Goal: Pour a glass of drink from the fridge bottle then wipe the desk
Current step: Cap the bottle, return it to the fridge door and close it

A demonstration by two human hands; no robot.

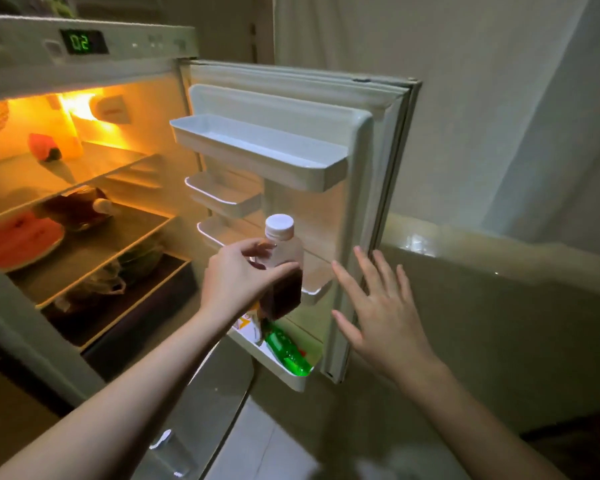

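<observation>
Left hand (pixel 238 275) grips the white-capped bottle (pixel 283 268) of dark drink around its middle, held clear above the bottom door shelf (pixel 274 362) where a green bottle (pixel 286 348) lies. Right hand (pixel 374 306) is open, fingers spread, near the fridge door (pixel 371 168) free edge, holding nothing. Best to keep the bottle upright, draw it clear of the shelves, then push the door at that edge.

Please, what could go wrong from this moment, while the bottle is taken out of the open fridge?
1. The left hand holds the bottle by its upper body only, with fingers partly round it; if wet or cold it could slip.
2. The green bottle lies in the bottom door shelf directly below, so a dropped bottle would probably strike it.
3. The right hand is open at the door edge; closing early might catch the bottle.
</observation>
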